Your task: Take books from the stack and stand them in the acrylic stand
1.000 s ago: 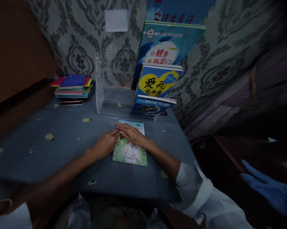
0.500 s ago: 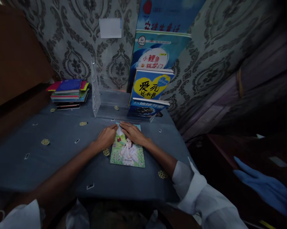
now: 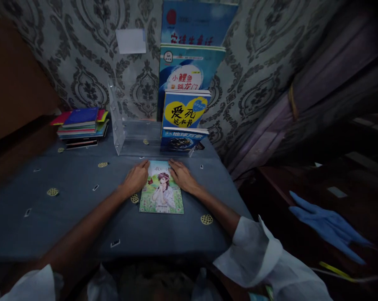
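Observation:
A thin paperback book (image 3: 163, 194) lies on the cloth-covered table, its cover showing a drawn figure in white, a red butterfly and green grass. My left hand (image 3: 137, 177) grips its upper left edge, fingers close together, thumb side hidden. On the opposite side, my right hand (image 3: 183, 176) holds the upper right edge, its fingertips at the top corner. Just beyond the book stands a clear acrylic rack (image 3: 135, 146). Its right side carries books in stepped rows, among them a blue one with a yellow heart (image 3: 185, 110) and a dark blue one (image 3: 179, 140) in front.
A stack of colourful books (image 3: 82, 125) sits at the table's back left. Behind the rack is a patterned wall with a white card (image 3: 131, 41). To the right, past the blue-grey tablecloth (image 3: 75, 221), a blue glove (image 3: 328, 225) lies on a dark surface below a tied curtain (image 3: 270, 121).
My right hand has slid off the cover to the book's right edge, uncovering the title and the figure's head. My left hand stays at the left edge. The camera view has shifted slightly right.

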{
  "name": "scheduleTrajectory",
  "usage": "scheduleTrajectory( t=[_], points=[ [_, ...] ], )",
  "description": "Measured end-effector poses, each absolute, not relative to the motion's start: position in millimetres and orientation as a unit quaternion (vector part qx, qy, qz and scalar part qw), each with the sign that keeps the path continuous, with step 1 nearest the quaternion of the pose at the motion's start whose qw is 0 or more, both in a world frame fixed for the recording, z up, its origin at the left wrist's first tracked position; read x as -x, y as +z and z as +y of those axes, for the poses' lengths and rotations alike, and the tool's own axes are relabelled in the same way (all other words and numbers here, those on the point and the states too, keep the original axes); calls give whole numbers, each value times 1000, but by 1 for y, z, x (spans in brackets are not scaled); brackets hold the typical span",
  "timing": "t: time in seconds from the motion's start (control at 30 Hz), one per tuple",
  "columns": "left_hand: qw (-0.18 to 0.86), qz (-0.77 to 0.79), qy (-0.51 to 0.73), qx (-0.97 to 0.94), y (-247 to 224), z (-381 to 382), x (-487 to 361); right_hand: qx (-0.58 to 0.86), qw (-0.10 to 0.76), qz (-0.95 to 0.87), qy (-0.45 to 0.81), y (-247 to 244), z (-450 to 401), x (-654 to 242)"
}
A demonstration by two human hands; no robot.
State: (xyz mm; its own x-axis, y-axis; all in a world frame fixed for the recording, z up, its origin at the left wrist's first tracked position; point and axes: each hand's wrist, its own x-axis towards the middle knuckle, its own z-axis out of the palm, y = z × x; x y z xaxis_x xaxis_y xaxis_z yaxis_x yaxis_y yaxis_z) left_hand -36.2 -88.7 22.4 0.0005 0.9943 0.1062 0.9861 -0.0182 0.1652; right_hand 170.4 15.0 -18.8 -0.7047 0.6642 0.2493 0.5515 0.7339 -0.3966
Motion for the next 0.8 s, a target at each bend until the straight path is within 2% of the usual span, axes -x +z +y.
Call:
scheduleTrajectory(
  t=[0.17,0.47,0.8],
  points=[
    [24,704,93,-704,16,-86,37,360,197,-901,137,-19,7,-176],
    [-26,653,174,-736,2,-72,45,337,240,-897,156,-24,-21,-191],
    [-41,610,135,-780,-2,-44,19,336,285,-880,180,-25,-37,-195]
  ],
)
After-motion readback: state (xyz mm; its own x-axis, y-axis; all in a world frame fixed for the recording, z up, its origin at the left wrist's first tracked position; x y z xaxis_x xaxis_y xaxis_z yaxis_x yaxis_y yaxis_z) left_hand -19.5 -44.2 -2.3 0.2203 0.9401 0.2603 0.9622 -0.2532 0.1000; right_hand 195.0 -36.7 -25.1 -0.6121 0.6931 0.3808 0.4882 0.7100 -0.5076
